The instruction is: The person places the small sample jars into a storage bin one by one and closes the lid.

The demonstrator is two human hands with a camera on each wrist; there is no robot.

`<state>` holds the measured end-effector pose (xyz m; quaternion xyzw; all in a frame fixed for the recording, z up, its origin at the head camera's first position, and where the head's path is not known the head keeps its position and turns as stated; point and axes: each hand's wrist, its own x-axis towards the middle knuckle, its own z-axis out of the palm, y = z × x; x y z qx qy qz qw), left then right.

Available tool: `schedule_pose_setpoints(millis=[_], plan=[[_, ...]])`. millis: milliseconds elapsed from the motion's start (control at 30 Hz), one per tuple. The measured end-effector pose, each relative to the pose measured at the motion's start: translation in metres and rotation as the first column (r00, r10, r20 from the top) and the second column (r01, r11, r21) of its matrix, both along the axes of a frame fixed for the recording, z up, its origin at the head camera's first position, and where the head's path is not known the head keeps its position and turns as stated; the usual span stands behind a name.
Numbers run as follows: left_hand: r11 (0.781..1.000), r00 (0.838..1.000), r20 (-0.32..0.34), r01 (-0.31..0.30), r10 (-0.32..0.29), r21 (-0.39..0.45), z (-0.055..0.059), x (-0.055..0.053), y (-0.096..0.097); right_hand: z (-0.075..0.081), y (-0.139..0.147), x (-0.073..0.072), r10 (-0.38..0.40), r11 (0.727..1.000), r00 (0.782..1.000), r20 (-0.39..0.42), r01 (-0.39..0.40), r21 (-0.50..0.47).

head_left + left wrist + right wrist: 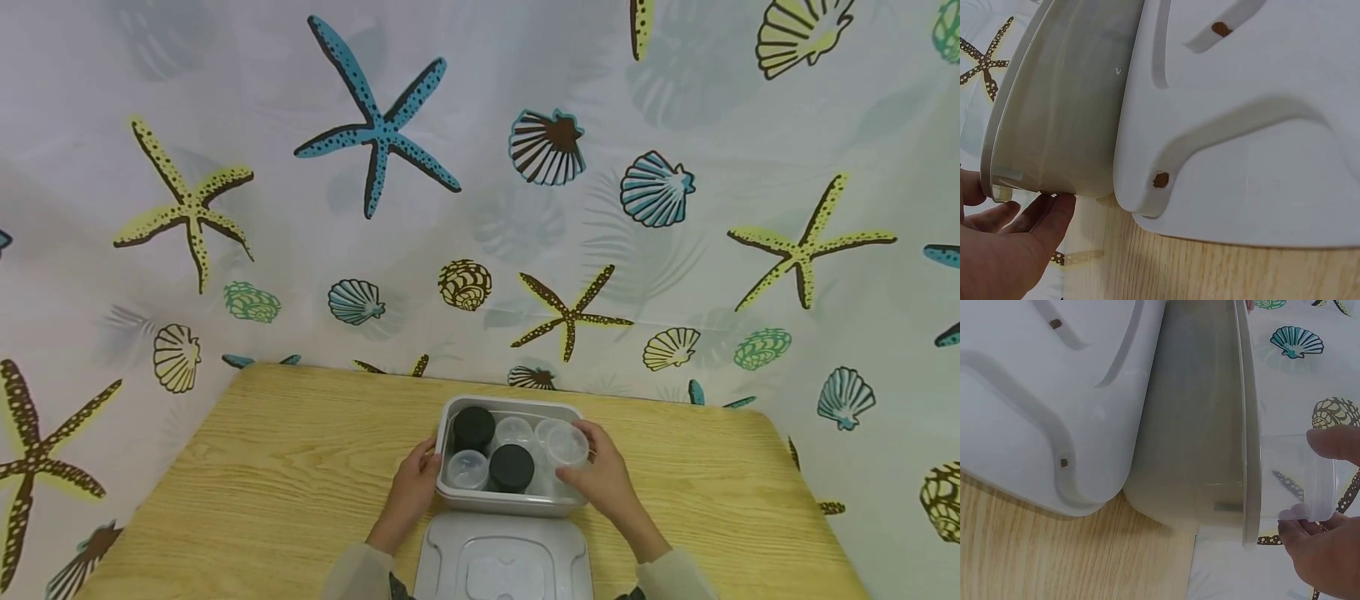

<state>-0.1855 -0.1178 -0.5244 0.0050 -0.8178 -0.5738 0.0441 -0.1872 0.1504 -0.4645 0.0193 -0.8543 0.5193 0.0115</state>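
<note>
A grey bin (512,501) stands on the wooden table (262,467), at 6 o'clock in the head view and close to the person. Its lid (501,562) lies flat on the table just nearer the person, touching or almost touching the bin's near wall, so the bin's mouth is open from above.

The left hand (415,483) rests on the bin's 9 o'clock wall with its fingers against the rim. In the left wrist view the fingers (1047,215) lie fairly straight under the rim, a hold that appears to steady the bin rather than lift it.

The right hand (600,475) is at the bin's 3 o'clock corner and pinches a clear cup (567,446) between thumb and fingers. In the right wrist view the cup (1300,481) stands just outside and above the rim, with the thumb (1334,442) on its upper side. The cup therefore seems held clear of the bin's contents, not resting among them.

Inside the bin are two black-lidded jars, one at 10 o'clock (474,428) and one at 6 o'clock (512,467), and several more clear cups, one at 8 o'clock (467,469) and one at 12 o'clock (513,431). They stand upright and packed close, which keeps them from tipping.

A curtain (480,183) printed with starfish and shells hangs behind and to both sides of the table.
</note>
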Motion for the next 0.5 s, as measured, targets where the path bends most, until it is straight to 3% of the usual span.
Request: schedule_pose_setpoints(millis=[133,267,500], plan=[[1.000,1.000,0.021,-0.003,0.003,-0.003,0.001,0.001,0.000,-0.001,-0.001,0.001,0.011,1.000,1.000,-0.021,-0.011,0.003],[1.000,0.995,0.099,-0.012,0.013,-0.013,0.009,0.002,0.003,-0.004,-0.002,0.001,0.011,1.000,0.999,-0.037,-0.011,0.005],[0.999,0.995,0.102,-0.012,0.016,-0.045,0.008,0.000,0.003,-0.005,-0.004,0.003,0.012,1.000,0.999,-0.033,-0.011,0.020]])
